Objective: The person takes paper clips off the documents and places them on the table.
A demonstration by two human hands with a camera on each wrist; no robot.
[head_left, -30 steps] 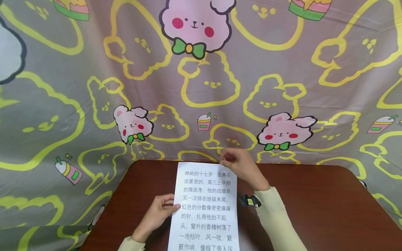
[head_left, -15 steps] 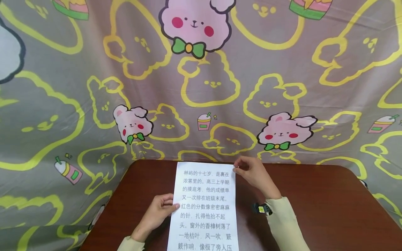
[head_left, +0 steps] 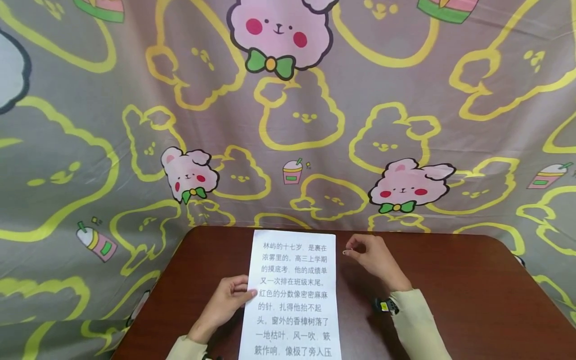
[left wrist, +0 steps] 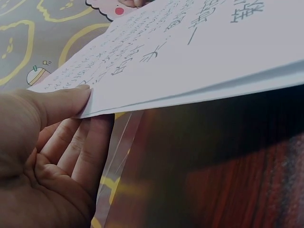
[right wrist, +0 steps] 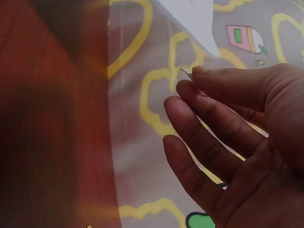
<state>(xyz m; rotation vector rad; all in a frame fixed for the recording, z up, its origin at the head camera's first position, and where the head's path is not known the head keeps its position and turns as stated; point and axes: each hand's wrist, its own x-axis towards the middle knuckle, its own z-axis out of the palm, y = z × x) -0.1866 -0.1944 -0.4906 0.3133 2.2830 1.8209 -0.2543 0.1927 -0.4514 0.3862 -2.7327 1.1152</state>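
Observation:
A stack of printed paper sheets [head_left: 294,295] is held tilted up over the table, dark printed characters facing me. My left hand [head_left: 227,302] pinches its left edge, thumb on the printed side and fingers behind; the left wrist view shows layered edges of the sheets [left wrist: 190,71]. To the right of the sheets' top corner, my right hand [head_left: 371,257] pinches a small, thin, pale paper clip [head_left: 346,252] between thumb and forefinger. Only the clip's narrow tip [right wrist: 185,72] shows in the right wrist view, its other fingers loosely bent below.
The dark reddish-brown table [head_left: 468,295] extends to both sides of the sheets. Behind it hangs a grey cloth [head_left: 315,165] with yellow outlines and pink rabbit heads. A dark wrist device [head_left: 384,305] sits at the right sleeve.
My right hand has moved right and slightly down, away from the sheets' top right corner, carrying the paper clip. My left hand keeps its pinch on the sheets, nearly still.

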